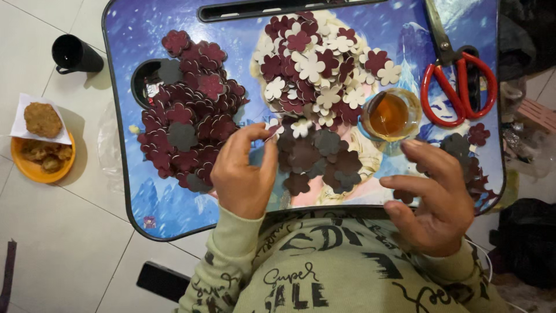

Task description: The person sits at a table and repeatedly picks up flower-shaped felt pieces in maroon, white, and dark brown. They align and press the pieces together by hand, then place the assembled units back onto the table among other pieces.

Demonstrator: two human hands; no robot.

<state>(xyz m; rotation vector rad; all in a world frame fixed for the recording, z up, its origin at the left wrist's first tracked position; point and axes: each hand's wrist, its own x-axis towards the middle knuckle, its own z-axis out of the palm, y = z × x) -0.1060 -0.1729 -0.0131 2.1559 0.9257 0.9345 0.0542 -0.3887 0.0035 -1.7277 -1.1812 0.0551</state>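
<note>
The left hand (243,174) is pinching a small flower cutout (272,126) beside the glue cup (390,114), while the right hand (437,194) is hanging loose and empty near that cup.

Red scissors (457,75), black mug (74,54), orange plate (35,170).

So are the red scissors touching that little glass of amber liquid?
Apart. The head view shows blue tray surface between the red scissors handles and the glass of amber liquid.
</note>
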